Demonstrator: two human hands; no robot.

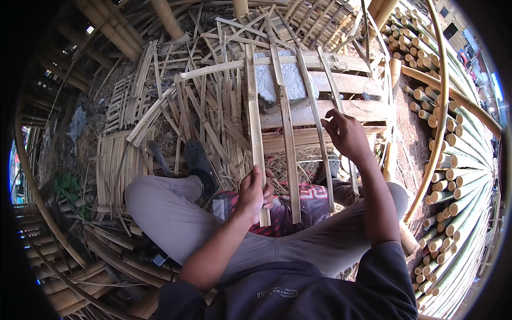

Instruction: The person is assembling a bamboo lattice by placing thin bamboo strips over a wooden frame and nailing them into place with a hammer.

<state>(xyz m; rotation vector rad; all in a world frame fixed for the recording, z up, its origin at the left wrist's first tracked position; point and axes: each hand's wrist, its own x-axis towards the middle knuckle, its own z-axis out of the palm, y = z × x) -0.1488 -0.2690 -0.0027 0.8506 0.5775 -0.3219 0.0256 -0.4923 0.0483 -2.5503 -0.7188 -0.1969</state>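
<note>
My left hand [253,194] is wrapped round the lower part of a long split bamboo strip [253,117], the leftmost of several laid side by side and pointing away from me. To its right lie a second bamboo strip [286,122] and a thinner third strip [316,117]. My right hand [348,133] is over the right side of this row, its fingers bent and apart, close to the third strip and a fourth one [330,80]. The strips' far ends rest across a curved bamboo crosspiece [224,66]. A pale stone block [274,77] sits beneath them.
Wide bamboo slats [346,111] form a low bench ahead. Loose split pieces [213,117] litter the ground on the left, beside small slatted panels [120,104]. Stacked bamboo poles [464,197] fill the right side. A curved pole [438,117] rises there. A red-and-dark printed cloth [312,205] lies between my legs.
</note>
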